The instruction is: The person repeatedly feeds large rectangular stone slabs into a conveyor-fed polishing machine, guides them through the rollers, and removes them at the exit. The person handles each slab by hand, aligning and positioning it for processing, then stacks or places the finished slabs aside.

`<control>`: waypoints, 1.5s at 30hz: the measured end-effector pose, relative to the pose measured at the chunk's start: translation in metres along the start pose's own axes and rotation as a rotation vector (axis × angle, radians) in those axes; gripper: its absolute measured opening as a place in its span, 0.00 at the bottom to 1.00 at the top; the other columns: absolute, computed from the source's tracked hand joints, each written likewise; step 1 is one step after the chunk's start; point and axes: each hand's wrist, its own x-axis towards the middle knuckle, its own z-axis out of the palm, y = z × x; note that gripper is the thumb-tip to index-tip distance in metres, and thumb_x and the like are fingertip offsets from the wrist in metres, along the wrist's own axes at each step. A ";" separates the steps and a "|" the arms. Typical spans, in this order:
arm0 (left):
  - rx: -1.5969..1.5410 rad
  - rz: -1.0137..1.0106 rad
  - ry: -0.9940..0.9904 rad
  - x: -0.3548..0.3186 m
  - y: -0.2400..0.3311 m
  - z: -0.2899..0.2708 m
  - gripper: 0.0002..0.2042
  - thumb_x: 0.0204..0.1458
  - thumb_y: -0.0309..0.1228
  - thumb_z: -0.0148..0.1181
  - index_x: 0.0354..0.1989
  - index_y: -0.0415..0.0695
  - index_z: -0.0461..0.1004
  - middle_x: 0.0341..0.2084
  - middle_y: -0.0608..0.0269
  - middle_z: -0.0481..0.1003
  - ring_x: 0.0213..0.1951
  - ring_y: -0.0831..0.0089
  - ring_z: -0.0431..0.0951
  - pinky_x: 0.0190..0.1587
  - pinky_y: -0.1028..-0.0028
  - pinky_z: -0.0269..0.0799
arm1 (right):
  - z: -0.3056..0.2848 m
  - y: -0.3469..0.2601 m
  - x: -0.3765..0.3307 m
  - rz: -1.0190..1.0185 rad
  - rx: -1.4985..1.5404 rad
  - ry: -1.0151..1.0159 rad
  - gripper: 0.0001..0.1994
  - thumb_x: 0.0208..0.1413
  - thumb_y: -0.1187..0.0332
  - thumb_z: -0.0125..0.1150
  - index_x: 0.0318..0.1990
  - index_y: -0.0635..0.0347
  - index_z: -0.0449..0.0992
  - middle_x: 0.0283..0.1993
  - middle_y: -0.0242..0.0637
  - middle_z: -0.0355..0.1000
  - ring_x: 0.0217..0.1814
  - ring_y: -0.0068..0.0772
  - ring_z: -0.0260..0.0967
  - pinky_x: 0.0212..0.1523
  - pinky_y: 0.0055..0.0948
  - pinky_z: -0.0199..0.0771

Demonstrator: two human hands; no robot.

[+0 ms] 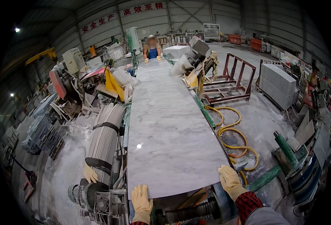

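Note:
A long, polished, pale grey-veined marble slab (169,120) stretches away from me along a machine bed. At its near left corner my left hand (141,203), in a cream glove, lies with the fingers stretched out flat on the surface. My right hand (231,182), gloved alike, rests against the slab's near right corner, its fingers extended over the edge. Beyond the far end stands a person (152,50) in a blue apron, both gloved hands on the slab's far edge. A loose cream glove (89,173) lies on the machinery left of the slab.
Beside the slab's left edge are a grey pleated cover (106,131) and a motor (85,195). A yellow hose (234,129) coils on the floor at right, near a dark red metal frame (233,84). Machine heads (195,56) flank the far bed. Stone blocks (276,84) stand farther right.

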 end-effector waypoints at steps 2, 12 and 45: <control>0.010 -0.009 -0.009 0.000 -0.001 -0.003 0.38 0.42 0.33 0.70 0.65 0.43 0.63 0.66 0.43 0.63 0.67 0.41 0.60 0.71 0.49 0.51 | 0.000 -0.001 0.001 -0.018 0.022 0.033 0.13 0.53 0.76 0.59 0.47 0.64 0.75 0.49 0.52 0.74 0.53 0.58 0.71 0.55 0.48 0.73; 0.005 0.016 0.033 -0.006 0.005 -0.001 0.35 0.41 0.35 0.70 0.62 0.42 0.66 0.62 0.44 0.65 0.65 0.42 0.61 0.68 0.48 0.53 | -0.006 -0.005 -0.004 -0.009 0.017 0.012 0.14 0.53 0.75 0.60 0.48 0.65 0.77 0.49 0.54 0.75 0.53 0.59 0.73 0.58 0.49 0.73; -0.036 0.020 0.025 -0.016 0.004 -0.008 0.36 0.42 0.37 0.70 0.62 0.41 0.65 0.62 0.44 0.65 0.64 0.40 0.62 0.68 0.47 0.54 | 0.004 0.006 -0.024 0.080 0.012 -0.043 0.14 0.55 0.73 0.60 0.49 0.59 0.77 0.52 0.50 0.77 0.56 0.57 0.72 0.62 0.48 0.71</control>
